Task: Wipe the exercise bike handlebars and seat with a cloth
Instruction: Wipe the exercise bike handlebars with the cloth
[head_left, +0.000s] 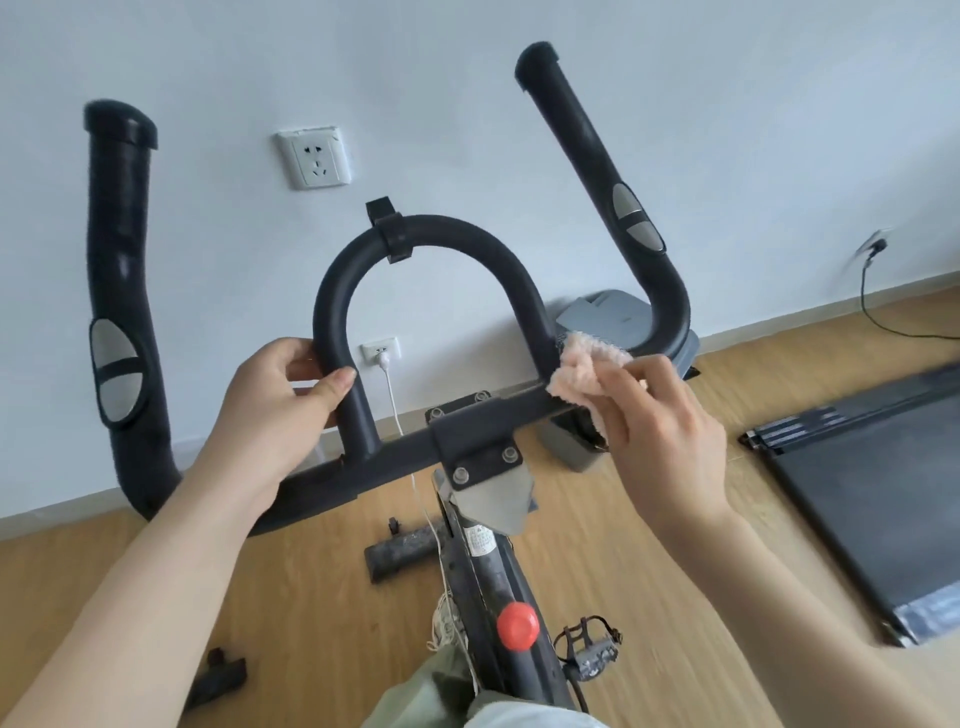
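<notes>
The black padded handlebar loop (457, 231) was gripped on its left leg by the left hand (280, 400), fingers and thumb curled round, likely to steady it. A crumpled pink fluffy cloth (582, 371) was pinched in the right hand (665, 436) and pressed against the loop's right base. No seat was seen.

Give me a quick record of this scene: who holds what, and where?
left hand: grips the left leg of the centre loop
right hand: holds the pink cloth at the loop's right leg, near the crossbar
seat: not in view
nearby: red knob, pedal, treadmill on the wooden floor
</notes>
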